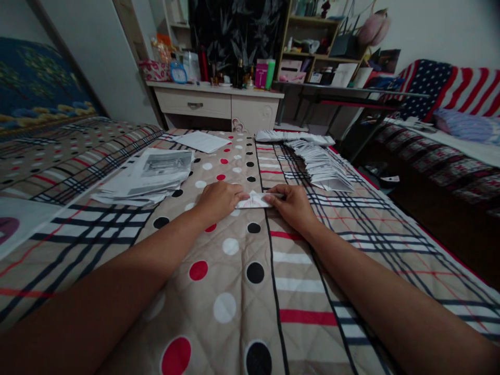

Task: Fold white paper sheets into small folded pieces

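Observation:
Between my two hands a small folded piece of paper [254,200] lies low over the bedspread, white with faint pinkish print and a little peak along its far edge. My left hand [221,200] pinches its left end, thumb on top. At the other end, my right hand [291,203] grips it between thumb and curled fingers. To the left rests a stack of printed sheets [148,174], the top one bearing a grey picture. On the right, a long row of folded paper pieces [322,164] leans one against another.
A patterned bedspread [242,323] covers the bed under everything. Beyond the stack lies another white sheet [201,141]. A bundle of folded white paper [292,137] sits at the far edge. Past the bed stands a white dresser [195,104] crowded with bottles, beside a shelf unit [312,39].

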